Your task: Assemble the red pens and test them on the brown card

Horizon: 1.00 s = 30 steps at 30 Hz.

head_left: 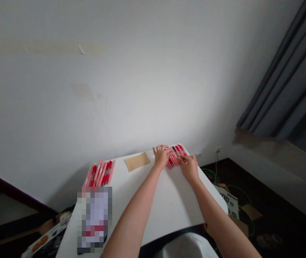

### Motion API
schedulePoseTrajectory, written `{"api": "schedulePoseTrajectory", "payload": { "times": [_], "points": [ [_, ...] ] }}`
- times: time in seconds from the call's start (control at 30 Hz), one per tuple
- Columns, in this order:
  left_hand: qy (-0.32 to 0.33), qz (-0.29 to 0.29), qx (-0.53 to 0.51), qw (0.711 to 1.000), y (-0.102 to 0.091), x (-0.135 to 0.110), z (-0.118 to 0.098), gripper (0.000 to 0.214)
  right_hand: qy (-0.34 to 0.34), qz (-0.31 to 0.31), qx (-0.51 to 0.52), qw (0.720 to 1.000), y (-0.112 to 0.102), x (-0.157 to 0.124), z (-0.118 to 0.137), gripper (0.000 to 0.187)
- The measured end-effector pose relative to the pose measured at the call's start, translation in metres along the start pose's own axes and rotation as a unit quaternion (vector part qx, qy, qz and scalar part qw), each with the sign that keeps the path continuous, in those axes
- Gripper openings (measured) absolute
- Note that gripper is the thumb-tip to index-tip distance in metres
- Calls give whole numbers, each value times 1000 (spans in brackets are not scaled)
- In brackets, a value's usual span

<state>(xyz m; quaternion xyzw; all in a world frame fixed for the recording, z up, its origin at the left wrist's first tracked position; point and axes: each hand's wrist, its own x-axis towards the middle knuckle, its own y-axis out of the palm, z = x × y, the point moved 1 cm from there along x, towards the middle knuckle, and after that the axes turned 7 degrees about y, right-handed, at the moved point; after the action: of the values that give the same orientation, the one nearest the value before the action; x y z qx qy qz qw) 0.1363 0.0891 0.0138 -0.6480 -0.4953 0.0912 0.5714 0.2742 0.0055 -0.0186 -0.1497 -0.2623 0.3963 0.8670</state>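
Note:
Near the back right corner of the white table point(131, 193), pink and red pens point(173, 159) lie side by side in a row, with a dark one among them. My left hand point(162, 157) rests at the left end of this row, fingers spread and curved over it. From the right, my right hand point(190, 166) reaches to the row's front edge, its thumb and fingers closed on a pen there. Its fingertips are partly hidden. A second group of pink and red pens point(100, 173) lies at the back left corner.
A brown piece of paper point(137, 162) lies between the two pen groups. A pixelated, phone-shaped object point(95, 220) sits at the table's left side. The wall point(147, 89) stands behind the table. Green cables point(245, 193) and cartons point(229, 200) are on the floor at right.

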Motion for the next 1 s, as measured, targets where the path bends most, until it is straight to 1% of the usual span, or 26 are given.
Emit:
{"api": "schedulePoseTrajectory", "payload": {
  "times": [0.13,0.3,0.5,0.6,0.7,0.87,1.0],
  "points": [
    [7,19,2,1000,1,5,-1,23,1,5,9,1000,-2,-2,0,23],
    [1,19,1,1000,1,11,0,22,-11,-3,-4,1000,-6,-7,-3,22],
    [5,-4,-10,1000,8,17,0,20,5,-44,-78,996,-8,-11,-5,26],
    [2,-2,-15,1000,13,21,-1,22,11,-57,-115,992,-8,-10,-4,30],
    [-18,4,-22,1000,17,24,-4,23,22,-79,-144,986,-8,-9,-3,31],
    [-89,-13,1,996,24,25,-8,30,40,-118,-175,977,-7,-5,-2,30],
    [-101,-5,25,995,30,21,-10,30,64,-142,-195,968,-7,0,-2,31]
  ]
}}
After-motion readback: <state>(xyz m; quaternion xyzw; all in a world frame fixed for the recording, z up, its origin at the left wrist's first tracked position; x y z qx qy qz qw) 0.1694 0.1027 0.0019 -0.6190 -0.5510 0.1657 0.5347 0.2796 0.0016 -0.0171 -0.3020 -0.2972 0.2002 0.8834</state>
